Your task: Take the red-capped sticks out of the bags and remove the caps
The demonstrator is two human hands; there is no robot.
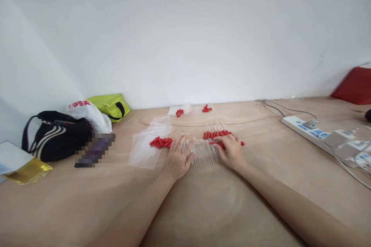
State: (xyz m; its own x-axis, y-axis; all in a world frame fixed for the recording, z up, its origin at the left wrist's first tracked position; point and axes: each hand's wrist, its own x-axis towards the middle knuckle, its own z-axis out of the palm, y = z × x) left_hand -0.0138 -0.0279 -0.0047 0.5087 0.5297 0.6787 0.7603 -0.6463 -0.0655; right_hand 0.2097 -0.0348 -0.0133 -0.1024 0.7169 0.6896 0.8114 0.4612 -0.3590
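Observation:
My left hand [179, 156] lies flat with fingers spread on a row of clear thin pipettes [204, 151] on the wooden table [203, 200]. My right hand [230, 150] rests palm down on the right end of the same row, fingers stretched over red rubber bulbs [216, 135]. A pile of loose red bulbs [161, 142] sits just left of my left hand, beside clear zip bags [143, 152]. More pipettes fan out behind the row.
A black striped bag [55, 135], a white plastic bag [88, 114] and a green pouch [110, 105] stand at the left by the wall. Filled small bags [193, 110] lie at the back. A white power strip [307, 129] with cables and chargers sits at the right.

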